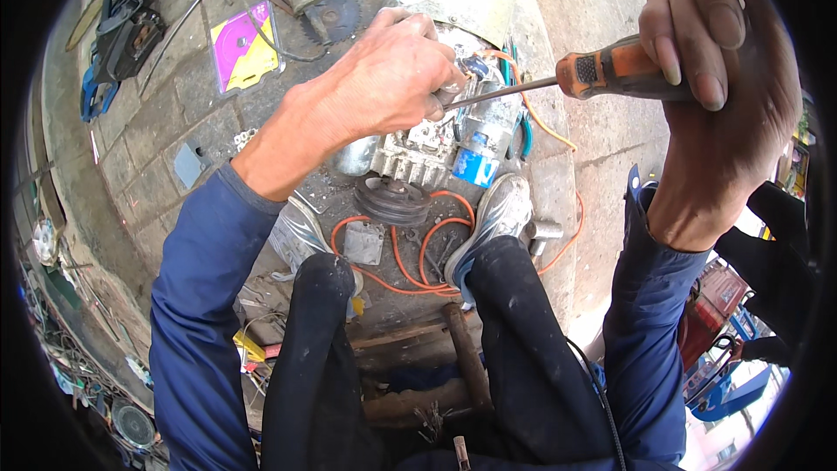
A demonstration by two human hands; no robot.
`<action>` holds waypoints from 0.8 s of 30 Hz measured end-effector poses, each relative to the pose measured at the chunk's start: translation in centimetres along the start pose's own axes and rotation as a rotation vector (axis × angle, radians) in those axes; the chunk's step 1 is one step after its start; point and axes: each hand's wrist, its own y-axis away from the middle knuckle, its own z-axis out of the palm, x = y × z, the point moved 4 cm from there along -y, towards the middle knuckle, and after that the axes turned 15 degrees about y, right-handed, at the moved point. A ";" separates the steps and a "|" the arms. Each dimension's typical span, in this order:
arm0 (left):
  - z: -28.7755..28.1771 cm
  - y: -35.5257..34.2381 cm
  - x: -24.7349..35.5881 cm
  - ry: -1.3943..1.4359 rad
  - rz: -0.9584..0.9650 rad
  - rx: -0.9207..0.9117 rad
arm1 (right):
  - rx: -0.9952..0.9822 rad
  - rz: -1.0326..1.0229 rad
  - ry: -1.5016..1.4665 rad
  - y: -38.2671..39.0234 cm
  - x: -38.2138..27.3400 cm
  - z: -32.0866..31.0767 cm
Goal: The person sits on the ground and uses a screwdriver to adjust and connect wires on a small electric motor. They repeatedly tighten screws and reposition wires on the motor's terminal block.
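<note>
Lying beneath everything is a floor of grey paving blocks [153,135], rough, dusty and divided by straight joints. At its centre sits an electric motor [436,144], a bulky body of dull ribbed cast metal with a curved pale sheet-metal cover at the far end and a dark grooved pulley wheel [392,201] at the near end. A cylindrical capacitor [481,155], silver with a blue band, lies against the motor's right side. Two pale, scuffed shoes [497,214] flank the pulley, below dark dusty trouser legs and blue sleeves. Orange cable [410,262], thin and smooth, loops on the floor between the shoes, and another strand curves off to the right of the motor. A square disc sleeve [244,52] of purple and yellow lies flat to the upper left, near a toothed circular saw blade [336,16] of dark steel.

The left hand [392,78] rests on the motor's top, its grip closed, fingers curled around small wiring there; exactly what it pinches is hidden. The right hand [724,78] is raised at the right, its grip wrapped fully around the worn, grimy orange handle of a screwdriver [602,74]. The slim steel shaft runs leftward and slightly down, its tip meeting the motor just under the left fingers.
</note>
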 end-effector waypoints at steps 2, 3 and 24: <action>0.0 -0.2 -0.1 0.006 0.026 -0.002 | 0.010 0.014 0.010 0.0 0.0 -0.2; 0.0 -0.2 -0.1 0.009 0.032 0.004 | 0.011 0.021 0.016 -0.1 0.1 -0.2; 0.0 -0.3 -0.2 0.045 0.006 0.012 | 0.073 0.246 0.225 -0.5 -2.2 -0.4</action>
